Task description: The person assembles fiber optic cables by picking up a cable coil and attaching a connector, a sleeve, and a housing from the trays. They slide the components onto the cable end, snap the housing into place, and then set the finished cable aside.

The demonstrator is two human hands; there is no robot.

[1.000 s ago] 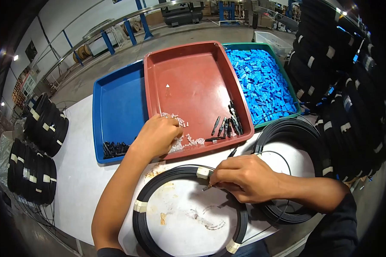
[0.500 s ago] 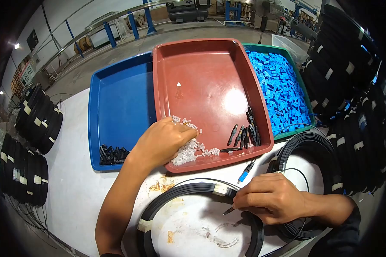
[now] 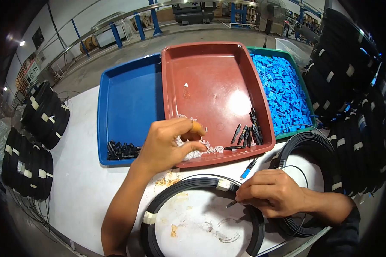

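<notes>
My left hand (image 3: 169, 141) is over the front of the red tray (image 3: 216, 77), its thumb and forefinger apart with nothing visible between them. An orange wrap circles one finger. Below it lies a heap of small clear plastic sleeves (image 3: 193, 155), partly hidden by the hand. My right hand (image 3: 272, 192) is closed in a pinch on a thin black cable connector (image 3: 231, 204), whose tip points down and left. That hand is above the edge of a coil of black cable (image 3: 152, 231). A blue-tipped connector (image 3: 247, 170) lies on the table just beyond it.
Black connector bodies (image 3: 244, 136) lie in the red tray's right corner. The blue tray (image 3: 131, 94) holds black parts (image 3: 120, 150); the green tray (image 3: 312, 100) holds many blue connector pieces (image 3: 283, 92). Coiled cables (image 3: 347, 81) are stacked right, with more coils (image 3: 28, 167) at left.
My left hand has lifted off the clear sleeves, and its thumb and forefinger have parted. My right hand keeps its pinch on the connector. The whole view has shifted slightly.
</notes>
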